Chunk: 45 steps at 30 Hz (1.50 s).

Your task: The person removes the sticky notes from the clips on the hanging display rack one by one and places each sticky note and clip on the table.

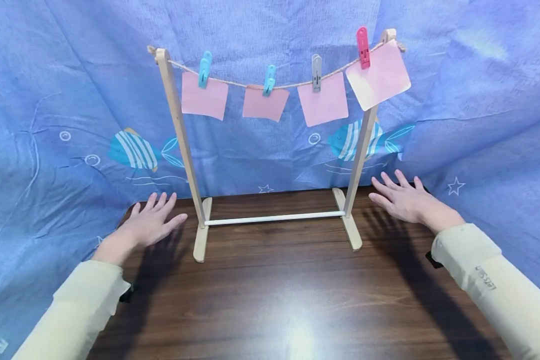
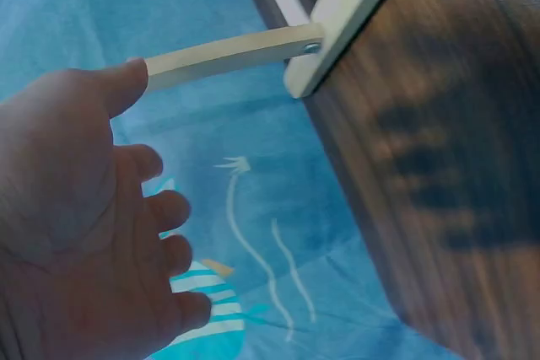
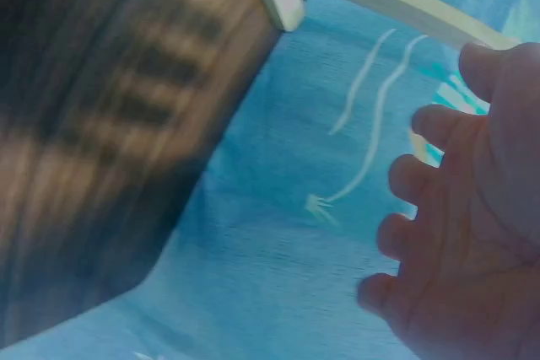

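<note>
A wooden rack (image 1: pixel 178 125) stands on the table, a twine line (image 1: pixel 234 83) strung sagging between its two posts. Pink paper squares hang along it: one (image 1: pixel 202 102) under a blue clothespin (image 1: pixel 204 70), a folded-looking one (image 1: pixel 263 106) under another blue clothespin (image 1: pixel 269 80), one (image 1: pixel 326 107) under a grey clothespin (image 1: pixel 316 73), and a tilted one (image 1: pixel 382 80) under a red clothespin (image 1: pixel 363 47) by the right post. My left hand (image 1: pixel 148 222), fingers spread, is held left of the rack. Outside the right post my right hand (image 1: pixel 400 197) is likewise spread and holds nothing.
The dark wooden table (image 1: pixel 270 285) carries the rack's two feet, joined by a white crossbar (image 1: pixel 274 218). Behind and around it hangs a blue cloth (image 1: pixel 261 155) with fish and star prints. Both hands cast shadows on the tabletop.
</note>
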### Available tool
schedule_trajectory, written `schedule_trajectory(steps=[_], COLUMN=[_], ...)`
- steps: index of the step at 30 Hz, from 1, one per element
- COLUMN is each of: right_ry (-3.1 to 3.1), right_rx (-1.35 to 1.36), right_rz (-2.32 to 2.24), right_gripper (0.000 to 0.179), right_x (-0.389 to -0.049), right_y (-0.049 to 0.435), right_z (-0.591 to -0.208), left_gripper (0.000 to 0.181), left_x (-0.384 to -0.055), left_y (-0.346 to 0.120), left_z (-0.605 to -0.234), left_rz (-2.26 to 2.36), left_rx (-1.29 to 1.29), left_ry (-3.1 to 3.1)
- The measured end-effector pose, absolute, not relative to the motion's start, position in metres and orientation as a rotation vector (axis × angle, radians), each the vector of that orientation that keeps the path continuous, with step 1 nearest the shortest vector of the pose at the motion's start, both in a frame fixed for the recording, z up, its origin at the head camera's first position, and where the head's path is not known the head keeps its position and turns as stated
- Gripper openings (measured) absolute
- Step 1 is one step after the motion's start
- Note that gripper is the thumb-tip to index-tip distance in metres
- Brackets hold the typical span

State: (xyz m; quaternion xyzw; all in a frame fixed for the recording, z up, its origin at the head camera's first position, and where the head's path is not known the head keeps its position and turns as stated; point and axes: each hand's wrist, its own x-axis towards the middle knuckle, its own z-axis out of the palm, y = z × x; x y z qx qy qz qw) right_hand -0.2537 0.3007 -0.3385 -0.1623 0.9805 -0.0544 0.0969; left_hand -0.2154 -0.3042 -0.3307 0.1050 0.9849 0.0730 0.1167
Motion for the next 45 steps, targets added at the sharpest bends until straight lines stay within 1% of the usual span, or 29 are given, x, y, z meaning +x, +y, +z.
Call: schedule_trajectory(steps=[9,14,18,21,27,33,37,41,45], right_ry=[2.756,2.690,2.496,2.333,2.226,2.136,2.089,2.125,2.176], right_rx=[-0.397,-0.448,-0.454,-0.455,-0.585,-0.747,-0.793,-0.858,-0.941], right_rz=[-0.192,-0.219,-0.425,-0.565,-0.702,-0.824,-0.867,-0.996,-1.181], right_gripper=[0.084,0.083,0.083,0.080,0.066,0.062,0.058,0.051,0.049], right_x=[-0.250,-0.244,-0.240,-0.237,-0.235,-0.246,-0.250,-0.252,-0.251], right_y=[0.289,0.282,0.270,0.255,0.218,0.174,0.152,0.132,0.110], right_z=[-0.303,-0.279,-0.254,-0.231,-0.191,-0.182,-0.174,-0.162,-0.149], left_gripper=[0.095,0.087,0.080,0.076,0.076,0.077,0.077,0.088,0.103], left_x=[-0.205,-0.204,-0.206,-0.208,-0.217,-0.229,-0.235,-0.242,-0.247], left_y=[-0.290,-0.279,-0.273,-0.269,-0.247,-0.223,-0.216,-0.209,-0.201], left_z=[-0.284,-0.258,-0.242,-0.230,-0.205,-0.194,-0.189,-0.185,-0.185], left_rz=[0.353,0.520,0.730,0.894,1.174,1.346,1.417,1.542,1.704], left_rx=[0.330,0.417,0.479,0.451,0.368,0.328,0.329,0.276,0.202], left_ry=[2.642,2.499,2.415,2.338,2.197,2.151,2.122,2.097,2.047])
